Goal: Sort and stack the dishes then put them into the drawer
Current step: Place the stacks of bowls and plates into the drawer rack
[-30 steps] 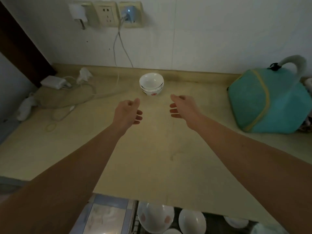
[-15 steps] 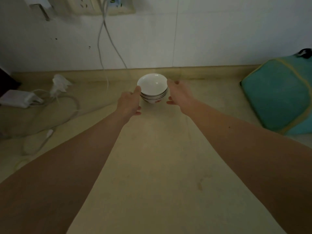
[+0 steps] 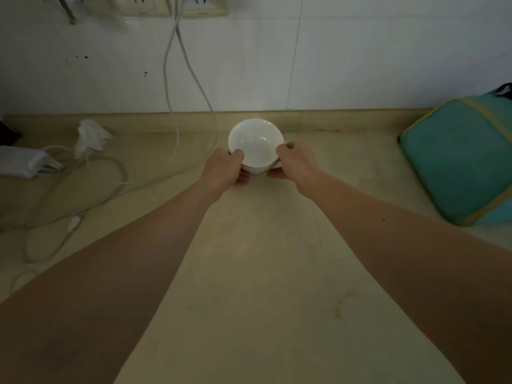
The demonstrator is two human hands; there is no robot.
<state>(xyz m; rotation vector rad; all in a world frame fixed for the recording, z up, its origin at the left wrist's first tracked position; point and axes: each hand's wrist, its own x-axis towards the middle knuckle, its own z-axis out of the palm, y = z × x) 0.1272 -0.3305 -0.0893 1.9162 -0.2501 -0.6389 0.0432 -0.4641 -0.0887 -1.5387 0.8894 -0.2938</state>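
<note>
1. Loose cables (image 3: 91, 173) trail at the left of the counter (image 3: 249, 273), a possible snag.
2. Left hand (image 3: 221, 173) curls round the bowls (image 3: 255, 145), stacked near the wall.
3. Right hand (image 3: 295, 164) grips opposite; an uneven lift could shift the stack.

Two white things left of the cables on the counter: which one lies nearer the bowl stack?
The crumpled white tissue, by the backsplash. The flat white power adapter sits farther left of the bowl stack.

Counter (image 3: 249, 273) bare along its middle, front edge to bowl stack (image 3: 255, 145). Left edge cluttered: cables (image 3: 110, 173), adapter (image 3: 22, 162). Right edge blocked by teal bag (image 3: 457, 162). Wall just behind stack.
</note>
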